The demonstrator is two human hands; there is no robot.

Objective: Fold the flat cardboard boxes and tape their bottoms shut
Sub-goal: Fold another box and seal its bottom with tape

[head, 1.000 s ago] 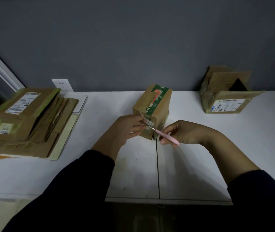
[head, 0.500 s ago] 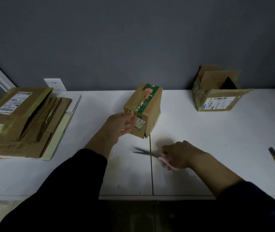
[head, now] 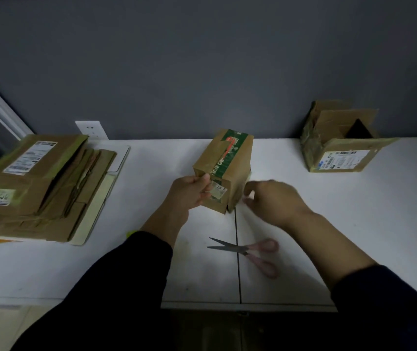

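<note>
While left hand (head: 189, 192) fingers grip it, the green-taped brown box (head: 228, 171) stands folded; right hand (head: 273, 201) blurred, grasp unclear.

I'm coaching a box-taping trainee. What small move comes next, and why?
Probably press the tape end flat against the box with the right hand: the scissors lie on the table, that hand looks empty beside the box, and the left hand grips it.

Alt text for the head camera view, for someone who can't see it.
A person's left hand grips a small taped cardboard box on a white table, right hand close beside it; pink scissors lie nearer the viewer.
</note>
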